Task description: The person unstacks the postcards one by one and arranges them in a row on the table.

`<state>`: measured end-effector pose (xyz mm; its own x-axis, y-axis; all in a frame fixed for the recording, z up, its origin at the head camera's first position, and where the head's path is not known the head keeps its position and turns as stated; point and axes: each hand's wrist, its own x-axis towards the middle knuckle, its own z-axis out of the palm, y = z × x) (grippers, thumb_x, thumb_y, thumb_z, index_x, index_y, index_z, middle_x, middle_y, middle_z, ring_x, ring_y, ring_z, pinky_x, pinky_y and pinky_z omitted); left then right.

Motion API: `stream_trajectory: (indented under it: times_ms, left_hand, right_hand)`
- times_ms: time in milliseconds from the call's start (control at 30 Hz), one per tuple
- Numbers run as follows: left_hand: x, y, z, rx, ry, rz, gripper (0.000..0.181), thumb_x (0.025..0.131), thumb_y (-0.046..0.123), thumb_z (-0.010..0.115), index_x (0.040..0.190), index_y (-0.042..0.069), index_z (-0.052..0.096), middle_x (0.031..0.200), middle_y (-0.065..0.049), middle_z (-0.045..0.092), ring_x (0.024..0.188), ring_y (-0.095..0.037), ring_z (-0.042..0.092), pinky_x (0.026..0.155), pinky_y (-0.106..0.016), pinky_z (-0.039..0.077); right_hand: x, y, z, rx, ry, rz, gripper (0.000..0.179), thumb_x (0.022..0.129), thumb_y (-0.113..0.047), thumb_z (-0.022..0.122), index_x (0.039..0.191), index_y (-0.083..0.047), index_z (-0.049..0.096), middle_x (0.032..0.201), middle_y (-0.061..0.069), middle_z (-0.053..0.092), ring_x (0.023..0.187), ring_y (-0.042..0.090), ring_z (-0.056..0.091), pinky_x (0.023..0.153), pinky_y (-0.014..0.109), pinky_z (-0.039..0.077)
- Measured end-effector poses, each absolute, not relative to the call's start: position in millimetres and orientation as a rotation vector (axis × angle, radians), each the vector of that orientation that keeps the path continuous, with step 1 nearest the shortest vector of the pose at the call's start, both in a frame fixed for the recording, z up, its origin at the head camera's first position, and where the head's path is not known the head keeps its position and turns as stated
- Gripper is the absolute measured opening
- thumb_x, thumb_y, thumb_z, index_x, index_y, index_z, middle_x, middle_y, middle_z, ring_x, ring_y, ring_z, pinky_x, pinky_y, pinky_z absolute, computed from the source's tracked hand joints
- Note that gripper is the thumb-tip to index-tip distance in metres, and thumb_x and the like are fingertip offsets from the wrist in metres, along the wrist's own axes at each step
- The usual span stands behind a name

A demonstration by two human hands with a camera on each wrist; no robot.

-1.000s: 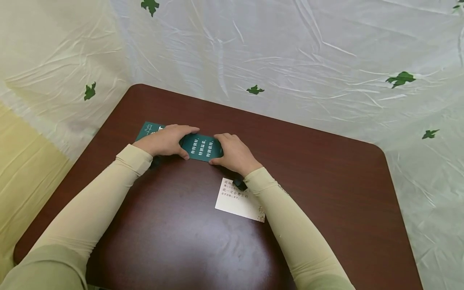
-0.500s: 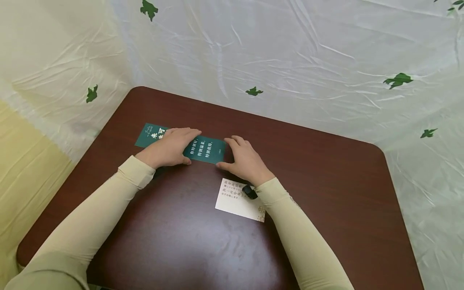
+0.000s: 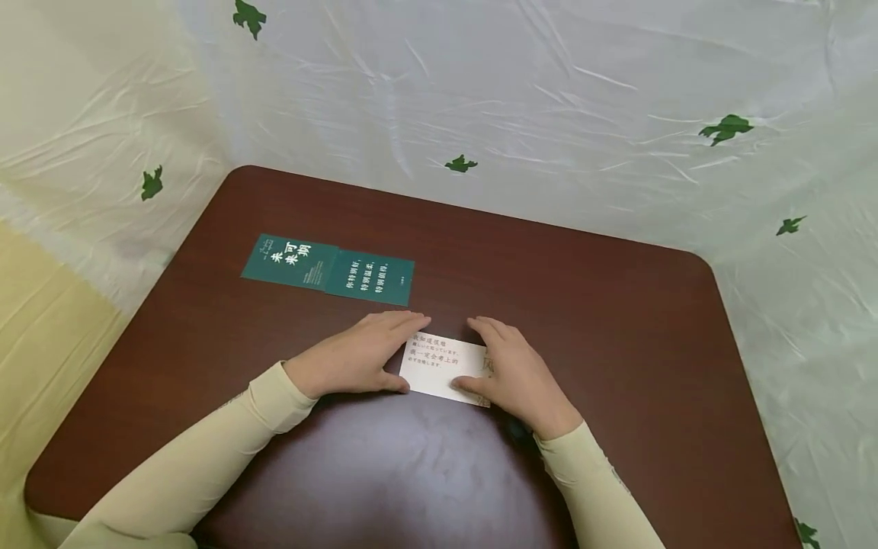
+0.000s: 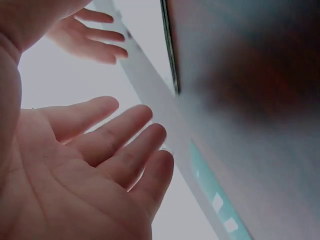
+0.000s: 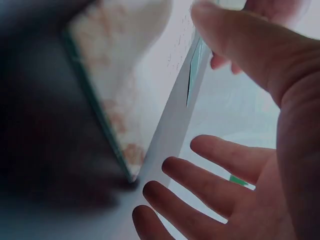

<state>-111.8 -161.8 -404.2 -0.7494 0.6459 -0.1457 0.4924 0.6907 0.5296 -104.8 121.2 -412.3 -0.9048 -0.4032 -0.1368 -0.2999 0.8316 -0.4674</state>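
On the shiny wood-look tabletop [image 3: 597, 328], a flat green card [image 3: 288, 263] is met by a second green card [image 3: 370, 278], both white-lettered. Next over, nothing's gripped by the left hand [image 3: 357, 351], fingers loose; the flat white card [image 3: 430, 372] is partly covered by the right hand [image 3: 520, 375], grip likewise released.
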Motion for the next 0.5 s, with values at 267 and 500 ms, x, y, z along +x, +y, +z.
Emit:
stream_trajectory:
  times_ms: [267,500]
  left_hand:
    - [-103,-157,-412,0.904,2.569,0.683,0.103,0.086,0.029,0.094,0.167,0.003,0.036,0.170,-0.014,0.045,0.158,-0.034,0.043,0.130,-0.054,0.036]
    - [-102,-151,-416,0.863,2.540,0.713,0.102,0.087,0.026,0.094,0.168,0.006,0.036,0.170,-0.011,0.045,0.158,-0.032,0.043,0.130,-0.053,0.036]
  right_hand:
    - [-83,134,-418,-0.581,2.794,-0.626,0.101,0.076,-0.048,0.098,0.159,-0.012,0.053,0.165,0.007,0.052,0.155,0.031,0.047,0.122,0.054,0.046]
    - [-75,143,-423,-0.608,2.834,-0.656,0.088,0.080,-0.044,0.096,0.154,-0.013,0.060,0.160,0.004,0.059,0.151,0.029,0.051,0.120,0.052,0.049]
